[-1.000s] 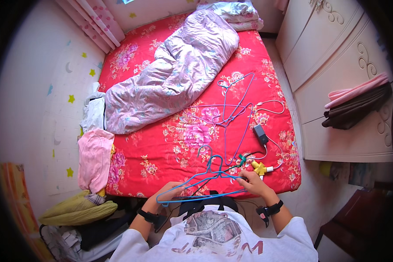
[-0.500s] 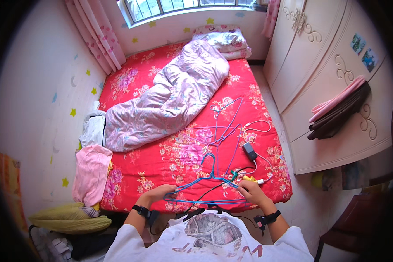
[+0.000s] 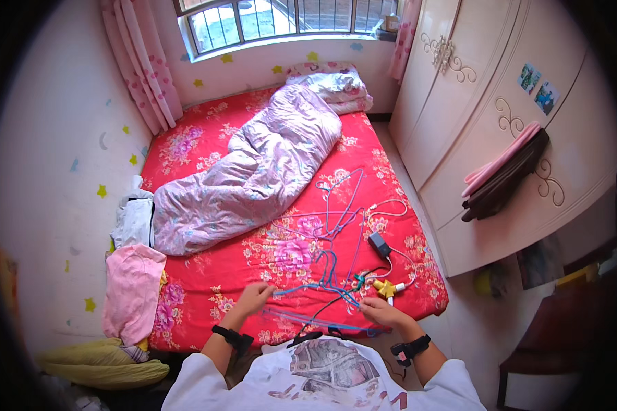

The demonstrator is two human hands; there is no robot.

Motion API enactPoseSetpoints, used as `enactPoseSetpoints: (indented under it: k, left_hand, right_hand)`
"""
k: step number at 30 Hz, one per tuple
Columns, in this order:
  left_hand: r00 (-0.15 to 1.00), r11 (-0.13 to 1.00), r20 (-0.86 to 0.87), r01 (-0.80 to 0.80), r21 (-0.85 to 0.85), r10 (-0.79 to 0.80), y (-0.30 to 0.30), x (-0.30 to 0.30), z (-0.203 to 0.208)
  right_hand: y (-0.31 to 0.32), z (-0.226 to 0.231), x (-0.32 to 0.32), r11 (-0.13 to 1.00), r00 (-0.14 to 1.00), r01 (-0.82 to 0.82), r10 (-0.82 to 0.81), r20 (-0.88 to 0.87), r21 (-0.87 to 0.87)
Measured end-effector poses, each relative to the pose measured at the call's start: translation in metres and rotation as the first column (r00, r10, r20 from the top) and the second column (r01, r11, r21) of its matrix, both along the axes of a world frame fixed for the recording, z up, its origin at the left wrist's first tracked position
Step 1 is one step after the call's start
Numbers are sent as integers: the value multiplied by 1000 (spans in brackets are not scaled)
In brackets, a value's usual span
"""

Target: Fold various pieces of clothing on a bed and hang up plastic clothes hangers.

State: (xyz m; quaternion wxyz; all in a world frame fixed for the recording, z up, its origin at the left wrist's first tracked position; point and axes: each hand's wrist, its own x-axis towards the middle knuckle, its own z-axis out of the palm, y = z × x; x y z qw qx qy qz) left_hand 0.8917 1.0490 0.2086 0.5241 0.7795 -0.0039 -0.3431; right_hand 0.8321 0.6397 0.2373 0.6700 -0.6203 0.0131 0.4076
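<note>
Blue wire hangers [image 3: 307,285], more than one, are held in front of me above the near part of the bed, hooks pointing away. My left hand [image 3: 255,298] is closed on their left shoulder end. At the right end, my right hand [image 3: 380,312] pinches the wires. Their lower bars look smeared by motion. Just beyond, loose purple and blue hangers [image 3: 336,229] lie tangled on the red flowered sheet [image 3: 253,264]. Close to my right hand sit a yellow object [image 3: 385,288] and a small green piece [image 3: 359,281], whose kinds I cannot make out.
A black power adapter [image 3: 379,243] with white cable lies at the bed's right. Farther off are a crumpled quilt [image 3: 253,171] and pillow [image 3: 336,89]. Pink clothing [image 3: 134,291] lies along the left edge. A wardrobe [image 3: 473,137] with cloths hanging on it stands at right.
The blue hangers have tipped and their hooks have spread apart, showing separate hooks. Both hands have shifted slightly left in the picture, still gripping. The whole view has tilted upward.
</note>
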Motion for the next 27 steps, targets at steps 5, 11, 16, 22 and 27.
enactPoseSetpoints:
  k: [5,11,16,22,27]
  left_hand:
    - [479,917,855,-399,11,198,-22,7,63]
    - [981,838,-141,-187,-513,132,-95,-10,11]
    - [662,342,-642,-750,-566,387,-93,17,37]
    - [623,293,-590,-774,-561,513,-32,17,11]
    - [629,571,-326,-778,-262,706,-2,2,16]
  right_hand:
    - [36,44,-3,944,954,265,-227,194,-197]
    - [134,17,6,859,753,477,-288,592,-188]
    - [178,2,1,947,810,246,-85,580,-206]
    - [159,-37,24,993,863,-22,79,499,-119]
    - [93,-206,70,736,758,438,8,653,-517]
